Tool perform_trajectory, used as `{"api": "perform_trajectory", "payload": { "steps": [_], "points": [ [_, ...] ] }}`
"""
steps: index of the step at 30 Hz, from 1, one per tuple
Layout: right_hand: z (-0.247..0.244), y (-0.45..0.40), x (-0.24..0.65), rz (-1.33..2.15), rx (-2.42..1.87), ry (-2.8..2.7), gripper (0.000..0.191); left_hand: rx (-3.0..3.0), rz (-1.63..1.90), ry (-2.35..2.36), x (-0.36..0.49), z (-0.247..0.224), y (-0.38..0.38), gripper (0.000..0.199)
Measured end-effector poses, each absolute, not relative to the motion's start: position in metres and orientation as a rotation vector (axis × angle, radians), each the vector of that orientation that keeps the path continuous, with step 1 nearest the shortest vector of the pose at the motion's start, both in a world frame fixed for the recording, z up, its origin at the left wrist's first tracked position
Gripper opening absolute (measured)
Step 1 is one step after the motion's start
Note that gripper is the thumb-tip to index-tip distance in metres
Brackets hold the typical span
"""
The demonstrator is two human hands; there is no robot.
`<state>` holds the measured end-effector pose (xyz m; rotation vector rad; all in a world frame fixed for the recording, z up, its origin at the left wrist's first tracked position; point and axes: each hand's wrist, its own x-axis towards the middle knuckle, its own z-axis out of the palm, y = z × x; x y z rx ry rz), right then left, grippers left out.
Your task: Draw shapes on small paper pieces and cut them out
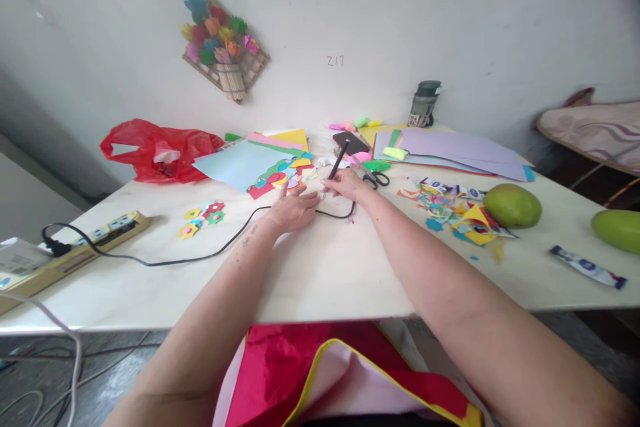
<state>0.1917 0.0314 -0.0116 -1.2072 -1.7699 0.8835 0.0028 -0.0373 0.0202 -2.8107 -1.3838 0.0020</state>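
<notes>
My right hand (345, 183) pinches a slim black pen (339, 160), which leans upward over the table. My left hand (294, 208) lies low on the tabletop, fingers stretched toward the right hand. Small pale bits lie between the two hands, too small to name. Just beyond my left hand are colorful paper cut-outs (277, 179) in a loose pile. A pair of scissors (376, 178) with black handles rests beside my right wrist. A black cable (220, 255) runs from the left and passes under both hands.
On the left are paper flowers (201, 219), a power strip (113, 227) and a red plastic bag (160, 147). Colored sheets (450, 147), a phone (351, 143) and a bottle (425, 105) stand farther back. Paper scraps (460, 217), green mangoes (513, 205) and a glue tube (587, 267) are right.
</notes>
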Motion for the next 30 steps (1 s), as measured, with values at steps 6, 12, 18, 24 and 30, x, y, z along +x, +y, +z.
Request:
{"api": "perform_trajectory", "payload": {
  "steps": [6, 12, 18, 24, 30],
  "points": [
    [-0.009, 0.029, 0.191, 0.902, -1.201, -1.771, 0.02, -2.79, -0.014, -1.399, 0.004, 0.02, -0.038, 0.048],
    [-0.015, 0.035, 0.192, 0.876, -1.201, -1.797, 0.022, -2.769, 0.004, -1.413, 0.006, 0.019, -0.039, 0.049],
    [-0.007, 0.03, 0.189, 0.816, -1.195, -1.859, 0.026, -2.783, -0.047, -1.422, 0.006, 0.02, -0.041, 0.047],
    [0.001, 0.022, 0.186, 0.893, -1.169, -1.882, 0.023, -2.789, -0.02, -1.446, 0.006, 0.02, -0.039, 0.049],
    [0.001, 0.019, 0.188, 0.946, -1.239, -1.85, 0.025, -2.739, 0.074, -1.598, 0.007, 0.018, -0.032, 0.058]
  ]
}}
